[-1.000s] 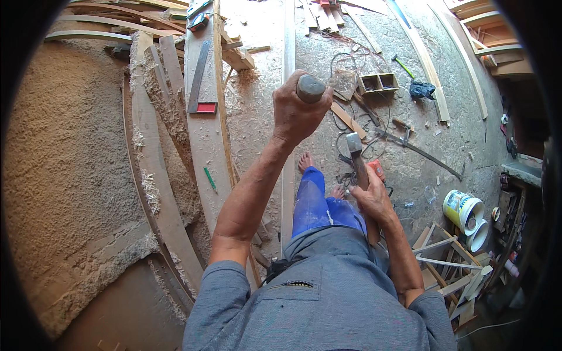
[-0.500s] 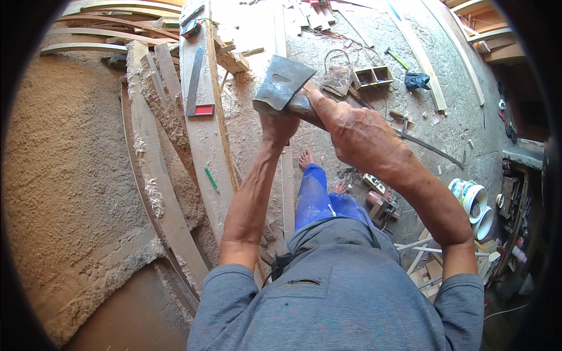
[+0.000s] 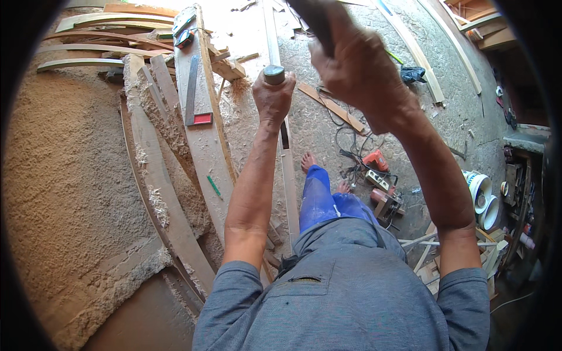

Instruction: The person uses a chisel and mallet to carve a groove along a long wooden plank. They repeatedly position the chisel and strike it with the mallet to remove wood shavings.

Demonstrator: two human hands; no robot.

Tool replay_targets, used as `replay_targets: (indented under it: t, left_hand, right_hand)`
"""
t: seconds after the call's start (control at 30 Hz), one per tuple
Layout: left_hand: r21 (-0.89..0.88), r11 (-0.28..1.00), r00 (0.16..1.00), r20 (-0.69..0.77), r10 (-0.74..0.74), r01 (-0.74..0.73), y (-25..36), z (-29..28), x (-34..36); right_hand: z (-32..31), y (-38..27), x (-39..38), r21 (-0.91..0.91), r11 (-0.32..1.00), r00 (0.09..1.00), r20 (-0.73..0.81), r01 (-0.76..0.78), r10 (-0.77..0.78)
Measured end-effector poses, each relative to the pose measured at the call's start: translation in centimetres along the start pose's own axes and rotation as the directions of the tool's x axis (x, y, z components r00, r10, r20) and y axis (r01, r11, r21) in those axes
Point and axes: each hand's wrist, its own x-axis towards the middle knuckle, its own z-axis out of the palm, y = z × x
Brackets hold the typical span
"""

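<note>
Over the beam (image 3: 289,187), left hand (image 3: 273,98) is clenched round a handle (image 3: 273,74) — round end sticks out past the thumb, lower part hidden by the fist. Right under those fingers the beam shows a dark strip (image 3: 284,134); slot or blade, can't tell. Right hand (image 3: 366,79) is to the right, nearer the camera and blurred, fingers grasping a dark tool (image 3: 316,23); its far end runs out of view, so its head can't be checked. Tool and handle are apart.

Step in hand looks like striking: handle held up by the left, tool raised in the right. Next move seems to call for a steady left grip and a straight blow on the round end — clear of the left thumb.

Left of the left fingers is a plank (image 3: 213,155) carrying a square (image 3: 192,90), with a tape measure (image 3: 184,39) farther up and a pencil (image 3: 214,186) closer to the body. Between the two hands, down on the floor, a wood strip (image 3: 331,107); below the right fingers, an orange power tool (image 3: 375,159). Well apart from the fingers: buckets (image 3: 481,190) lower right, curved boards (image 3: 82,61) far left.
</note>
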Motion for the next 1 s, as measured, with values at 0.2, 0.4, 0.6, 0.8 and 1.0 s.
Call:
replay_targets:
  t: [0.2,0.4,0.6,0.8,1.0]
  left_hand:
    - [-0.131,0.98,0.988,0.025,0.152,-0.148,2.0,0.5,-1.3]
    - [-0.037,0.982,0.983,0.013,-0.185,0.185,-2.0,-0.2,2.4]
    - [0.1,0.977,0.982,-0.054,-0.182,0.187,-1.9,3.3,2.9]
    - [0.128,0.992,0.993,-0.121,0.011,0.004,0.5,0.8,-2.7]
    - [0.204,0.96,0.979,0.021,-0.201,0.193,-2.1,0.3,2.1]
  right_hand:
    - [0.9,4.1,-3.4,-0.088,0.995,0.897,0.434,-0.048,0.082]
    - [-6.1,0.2,1.4,0.109,0.984,0.986,0.081,0.139,-0.148]
    - [-4.7,0.4,9.9,0.031,0.986,0.758,-0.644,0.164,-0.105]
    - [1.0,6.2,0.9,-0.043,0.978,0.812,0.549,-0.206,0.195]
    - [-6.1,5.2,3.7,0.137,0.99,0.99,0.138,-0.034,0.014]
